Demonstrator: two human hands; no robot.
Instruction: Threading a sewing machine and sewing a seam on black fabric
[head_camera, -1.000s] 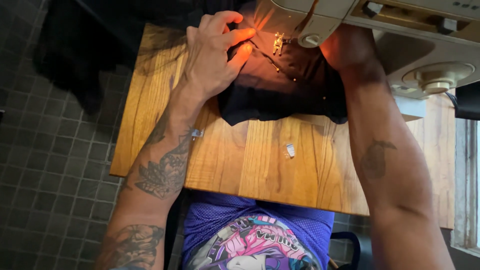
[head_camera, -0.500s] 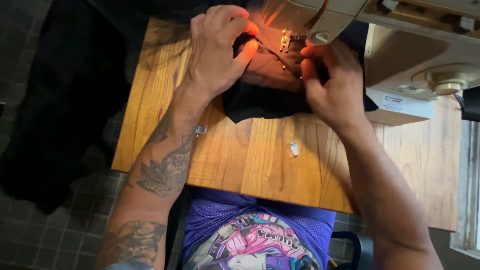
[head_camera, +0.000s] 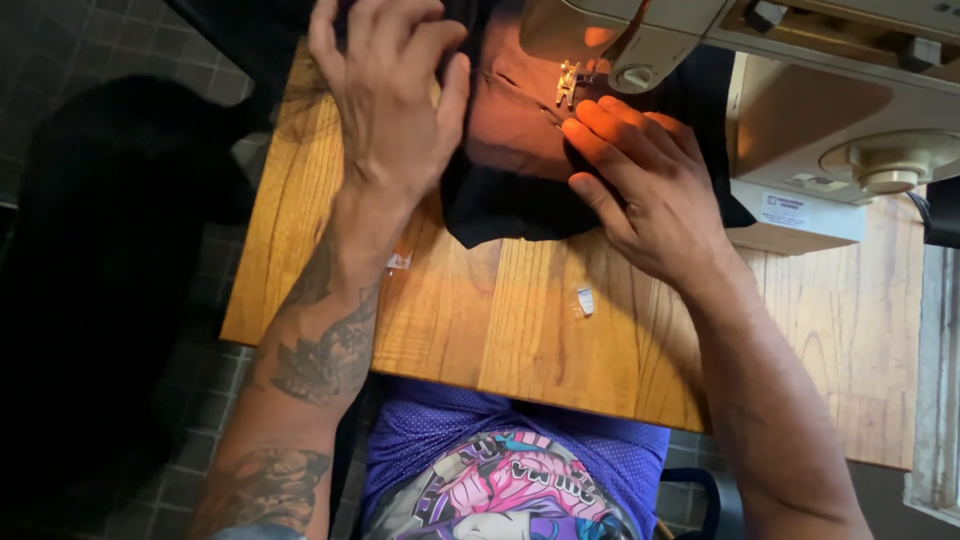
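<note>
Head view: both hands lie flat, fingers spread, gripping nothing, left hand (head_camera: 395, 90) and right hand (head_camera: 650, 190) pinning dark fabric (head_camera: 520, 195) taut on desk (head_camera: 500, 330) beside presser foot (head_camera: 568, 83)
</note>
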